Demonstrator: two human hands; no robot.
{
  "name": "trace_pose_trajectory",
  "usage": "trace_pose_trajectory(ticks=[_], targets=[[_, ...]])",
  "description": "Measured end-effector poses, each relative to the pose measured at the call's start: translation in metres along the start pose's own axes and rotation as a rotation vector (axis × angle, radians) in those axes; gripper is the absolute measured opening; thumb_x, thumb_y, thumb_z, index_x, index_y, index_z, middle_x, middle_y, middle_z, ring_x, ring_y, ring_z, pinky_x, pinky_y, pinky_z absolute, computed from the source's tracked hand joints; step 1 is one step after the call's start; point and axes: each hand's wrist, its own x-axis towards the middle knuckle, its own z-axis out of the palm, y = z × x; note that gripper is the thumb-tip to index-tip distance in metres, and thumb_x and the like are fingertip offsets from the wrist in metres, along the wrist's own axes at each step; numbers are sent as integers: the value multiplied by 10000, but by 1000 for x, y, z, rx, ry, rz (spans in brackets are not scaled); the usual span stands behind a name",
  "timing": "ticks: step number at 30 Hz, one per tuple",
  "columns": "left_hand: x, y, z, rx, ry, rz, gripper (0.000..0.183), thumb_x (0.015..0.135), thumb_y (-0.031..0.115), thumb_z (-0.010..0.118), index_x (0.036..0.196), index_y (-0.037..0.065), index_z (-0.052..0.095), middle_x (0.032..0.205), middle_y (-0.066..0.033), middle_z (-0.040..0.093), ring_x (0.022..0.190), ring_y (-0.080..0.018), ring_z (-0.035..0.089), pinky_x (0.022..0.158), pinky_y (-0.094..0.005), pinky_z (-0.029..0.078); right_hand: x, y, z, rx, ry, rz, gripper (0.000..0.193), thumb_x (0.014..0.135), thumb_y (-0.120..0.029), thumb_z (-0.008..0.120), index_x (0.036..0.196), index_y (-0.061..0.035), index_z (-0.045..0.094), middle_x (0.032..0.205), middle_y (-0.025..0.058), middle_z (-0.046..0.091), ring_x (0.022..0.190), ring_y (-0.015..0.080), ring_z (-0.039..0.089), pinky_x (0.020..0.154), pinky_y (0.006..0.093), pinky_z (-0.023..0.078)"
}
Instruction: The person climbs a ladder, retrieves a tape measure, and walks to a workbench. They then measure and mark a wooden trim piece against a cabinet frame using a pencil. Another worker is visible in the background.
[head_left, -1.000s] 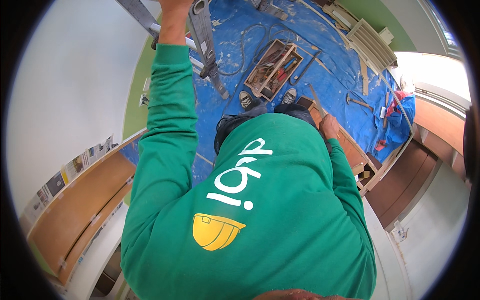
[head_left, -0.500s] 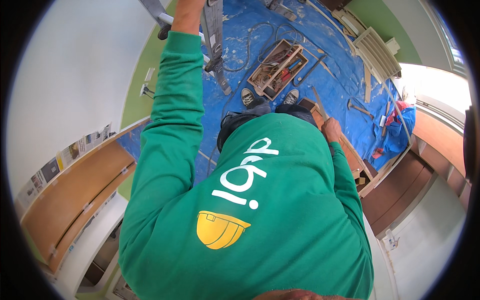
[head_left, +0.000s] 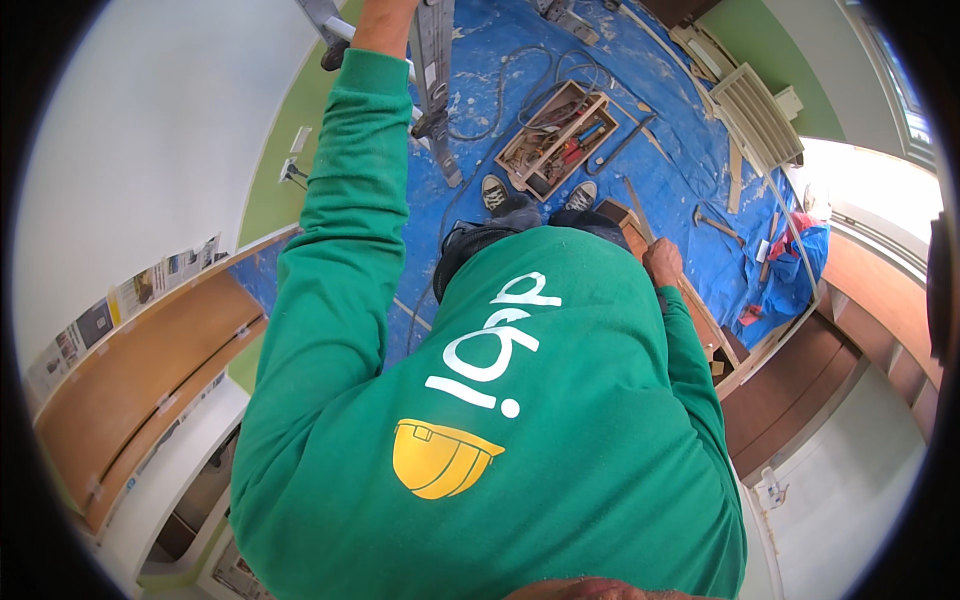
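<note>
Aluminium ladder (head_left: 432, 70): grey metal rails rising from the blue tarp (head_left: 660, 140) toward the top edge of the view, far left of centre, rubber feet on the sheet. I see the left arm in a green sleeve (head_left: 340, 230) stretched straight up along it, wrist reaching the top edge; the left hand (head_left: 385, 12) is cut off by the frame, so I cannot tell whether it is clasped on a rail or merely near one. The reach reads as a steadying hold, judged from the arm's line alone.

Wooden plank (head_left: 690, 300): long, brown, running near-right past the hip. The right hand (head_left: 662, 262) rests on its far end, fingers curled over the edge and seemingly wrapped around it; the arm hangs bent close to the body, elbow low. I take this as a brace for balance.

Hands stand well apart, one high on the left, one low on the right.

Green sweatshirt (head_left: 520, 420): fills the near half, white lettering and a yellow helmet emblem.

Grey sneakers (head_left: 495, 190): two, below on the tarp, beside the ladder's base.

Wooden tool tray (head_left: 556, 140): open, divided, red-handled tools inside, just beyond the shoes.

Cables (head_left: 520, 75): looped on the tarp near the tray.

White louvred panel (head_left: 755, 115): far right, lying flat.

Brown curved counter (head_left: 130, 380): near left, against the white wall.
</note>
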Motion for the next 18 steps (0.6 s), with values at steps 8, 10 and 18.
trace_pose_trajectory(ticks=[8,10,18], targets=[[2,-3,2,18,11,22,466,1015,405,773,1255,6,756,1121,-197,813,1055,-316,789,921,-378,590,-1,-3,-2,26,28,-21,280,953,-203,594,870,11,755,976,325,755,933,524,730,826,609,578],[0,-1,2,30,13,14,468,1015,407,773,1252,5,757,1119,-198,813,1056,-320,789,920,-379,590,0,-3,-1,22,24,-14,280,945,-199,601,865,19,758,976,328,756,937,525,733,831,605,581],[0,-1,0,25,4,22,466,1017,403,775,1253,1,756,1111,-200,812,1051,-323,788,923,-383,588,2,-8,-1,15,23,3,276,936,-195,619,874,30,766,977,334,756,929,529,740,828,587,600]])
